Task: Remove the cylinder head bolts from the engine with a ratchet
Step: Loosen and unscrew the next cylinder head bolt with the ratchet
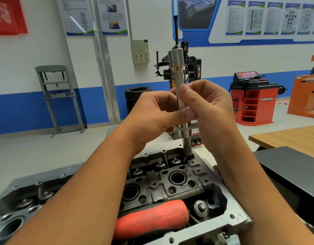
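My left hand [152, 114] and right hand [207, 110] both pinch the upright extension bar [181, 96], its long axis dropping straight into the bolt hole [189, 157] at the cylinder head's [170, 184] far right corner.

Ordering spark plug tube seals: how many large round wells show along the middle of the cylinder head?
3: one right of centre, one beside the left forearm, one at the near left corner. The arms may hide more.
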The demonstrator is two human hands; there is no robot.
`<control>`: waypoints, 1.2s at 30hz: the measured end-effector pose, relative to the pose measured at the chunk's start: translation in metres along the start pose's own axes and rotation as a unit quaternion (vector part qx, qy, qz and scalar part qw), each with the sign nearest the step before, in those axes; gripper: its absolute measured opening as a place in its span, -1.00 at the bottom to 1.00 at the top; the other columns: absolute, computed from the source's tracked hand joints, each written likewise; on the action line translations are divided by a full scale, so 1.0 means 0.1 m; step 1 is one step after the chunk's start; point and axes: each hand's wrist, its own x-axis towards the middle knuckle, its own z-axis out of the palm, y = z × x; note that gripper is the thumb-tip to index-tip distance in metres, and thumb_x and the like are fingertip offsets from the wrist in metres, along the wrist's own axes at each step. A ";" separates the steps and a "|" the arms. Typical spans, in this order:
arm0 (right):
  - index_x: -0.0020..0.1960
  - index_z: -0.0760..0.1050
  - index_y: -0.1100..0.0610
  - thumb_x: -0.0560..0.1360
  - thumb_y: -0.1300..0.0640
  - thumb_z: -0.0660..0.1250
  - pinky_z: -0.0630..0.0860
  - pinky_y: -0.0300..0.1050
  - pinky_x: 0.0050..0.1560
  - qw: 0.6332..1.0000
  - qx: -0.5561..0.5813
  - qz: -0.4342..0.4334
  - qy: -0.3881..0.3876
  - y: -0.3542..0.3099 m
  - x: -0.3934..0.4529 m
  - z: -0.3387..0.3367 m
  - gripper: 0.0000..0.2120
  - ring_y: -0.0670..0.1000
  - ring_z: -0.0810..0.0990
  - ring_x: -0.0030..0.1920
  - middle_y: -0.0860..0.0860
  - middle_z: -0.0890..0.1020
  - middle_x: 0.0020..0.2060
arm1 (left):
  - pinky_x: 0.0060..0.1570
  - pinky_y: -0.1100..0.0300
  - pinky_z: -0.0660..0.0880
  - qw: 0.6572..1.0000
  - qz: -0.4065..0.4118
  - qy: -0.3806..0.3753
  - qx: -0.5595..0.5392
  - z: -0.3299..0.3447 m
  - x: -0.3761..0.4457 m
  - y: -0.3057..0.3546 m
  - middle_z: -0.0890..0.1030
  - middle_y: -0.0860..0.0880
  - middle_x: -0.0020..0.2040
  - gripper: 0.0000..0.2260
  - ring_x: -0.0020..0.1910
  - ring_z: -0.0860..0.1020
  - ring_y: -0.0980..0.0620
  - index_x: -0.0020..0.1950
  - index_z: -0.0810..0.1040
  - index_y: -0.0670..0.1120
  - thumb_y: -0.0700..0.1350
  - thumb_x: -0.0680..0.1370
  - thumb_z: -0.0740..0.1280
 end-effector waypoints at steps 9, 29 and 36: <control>-0.06 0.65 0.21 0.55 0.06 0.39 0.69 0.02 -0.15 1.000 0.012 0.024 -0.017 0.01 0.01 -0.02 -0.80 0.11 0.71 -0.11 0.21 0.72 -0.10 | -0.01 -0.07 0.66 0.996 -0.040 -0.080 -0.012 0.03 -0.03 0.02 0.71 -0.07 0.03 -0.78 0.04 0.70 -0.09 0.25 0.63 -0.16 -0.15 0.72 0.24; -0.07 0.66 0.21 0.62 0.04 0.31 0.70 0.19 0.00 0.998 0.045 0.041 -0.022 -0.02 -0.02 0.01 -0.73 0.27 0.72 0.05 0.28 0.71 -0.02 | -0.07 0.11 0.61 0.997 -0.034 -0.072 -0.009 0.04 -0.02 0.01 0.74 0.03 -0.04 -0.85 -0.07 0.69 0.06 0.18 0.67 -0.10 -0.15 0.67 0.33; -0.05 0.56 0.26 0.49 0.07 0.49 0.69 0.03 -0.18 1.000 -0.006 0.015 0.003 0.00 -0.01 -0.01 -0.74 0.17 0.71 -0.14 0.36 0.66 -0.06 | -0.21 0.20 0.56 1.000 -0.008 0.003 0.025 0.00 -0.02 0.00 0.75 0.00 -0.13 -0.87 -0.20 0.64 0.04 0.05 0.72 -0.09 -0.08 0.55 0.48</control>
